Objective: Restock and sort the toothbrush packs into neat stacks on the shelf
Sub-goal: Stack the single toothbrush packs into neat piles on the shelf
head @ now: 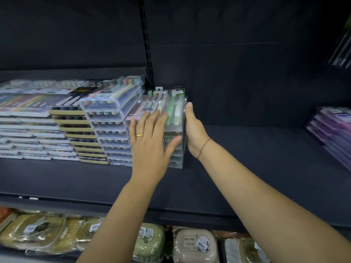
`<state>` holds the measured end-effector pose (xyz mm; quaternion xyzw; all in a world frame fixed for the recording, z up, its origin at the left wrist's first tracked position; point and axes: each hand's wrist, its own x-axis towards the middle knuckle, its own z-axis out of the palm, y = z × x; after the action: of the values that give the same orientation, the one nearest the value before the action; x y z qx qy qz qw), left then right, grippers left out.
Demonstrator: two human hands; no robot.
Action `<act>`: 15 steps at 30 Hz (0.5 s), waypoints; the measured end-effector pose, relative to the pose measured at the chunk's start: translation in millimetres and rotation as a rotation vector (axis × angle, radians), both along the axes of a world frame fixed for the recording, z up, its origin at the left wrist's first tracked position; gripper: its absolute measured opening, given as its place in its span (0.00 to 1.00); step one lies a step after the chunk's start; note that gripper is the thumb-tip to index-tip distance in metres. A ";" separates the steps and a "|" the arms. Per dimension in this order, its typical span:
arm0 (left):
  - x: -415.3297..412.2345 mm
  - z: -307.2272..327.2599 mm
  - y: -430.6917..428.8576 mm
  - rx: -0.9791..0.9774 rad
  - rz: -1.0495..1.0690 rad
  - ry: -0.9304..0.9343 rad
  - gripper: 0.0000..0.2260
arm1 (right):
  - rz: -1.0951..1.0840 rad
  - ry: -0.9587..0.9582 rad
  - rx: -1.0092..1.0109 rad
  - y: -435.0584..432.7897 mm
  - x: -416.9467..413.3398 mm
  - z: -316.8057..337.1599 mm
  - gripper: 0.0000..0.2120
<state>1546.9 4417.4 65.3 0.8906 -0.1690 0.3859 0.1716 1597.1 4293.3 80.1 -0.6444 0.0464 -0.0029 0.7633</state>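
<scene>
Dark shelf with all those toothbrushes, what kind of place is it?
Probably a shop: neat stacks of clear plastic toothbrush packs stand on the dark metal shelf, and wrapped boxes with barcode stickers sit below.

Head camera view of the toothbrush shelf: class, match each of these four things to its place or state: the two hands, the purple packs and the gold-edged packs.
Column one
1. left hand
2. right hand
3. purple packs
4. gold-edged packs

Column two
A. at the far right of the shelf
B. flat against the right side of the clear stack
C. fingers spread over that stack's top, wearing a gold ring
D. stacked to the left of both hands

Pairs: 1-C, 2-B, 3-A, 4-D
</scene>
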 end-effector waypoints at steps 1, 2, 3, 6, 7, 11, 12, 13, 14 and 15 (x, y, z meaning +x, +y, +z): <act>-1.2 0.7 0.3 -0.009 0.003 0.002 0.28 | 0.012 -0.006 -0.021 -3.4 -5.1 3.3 0.39; -3.8 2.2 -4.3 -0.020 -0.001 -0.005 0.28 | 0.009 -0.011 -0.044 -14.4 -11.7 4.2 0.36; -6.4 3.1 -3.9 -0.034 0.006 -0.025 0.28 | 0.002 -0.020 -0.072 -20.8 -19.3 5.7 0.33; -21.9 6.1 -27.0 -0.091 -0.097 -0.097 0.26 | -0.144 -0.133 -0.215 -64.5 -58.3 11.5 0.28; -28.8 4.9 -42.4 -0.109 -0.172 -0.080 0.25 | -0.216 -0.177 -0.270 -86.5 -73.1 10.3 0.26; -53.1 -6.6 -124.1 -0.168 -0.472 0.303 0.29 | -0.574 -0.316 -0.431 -188.5 -138.5 0.8 0.16; -57.8 -9.6 -146.0 -0.193 -0.522 0.432 0.31 | -0.663 -0.340 -0.466 -213.0 -155.6 -2.0 0.13; -61.5 -12.4 -169.0 -0.229 -0.570 0.549 0.32 | -0.751 -0.357 -0.503 -236.2 -171.8 -4.4 0.10; -64.3 -15.7 -192.4 -0.274 -0.614 0.651 0.32 | -0.839 -0.362 -0.535 -258.5 -185.4 -7.2 0.08; -67.2 -18.1 -215.7 -0.313 -0.651 0.740 0.31 | -0.922 -0.345 -0.551 -279.3 -196.7 -10.8 0.07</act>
<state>1479.6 4201.7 47.2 0.8325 -0.3054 -0.0075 0.4622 1400.4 4014.0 69.3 -0.7230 0.1950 -0.4535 0.4833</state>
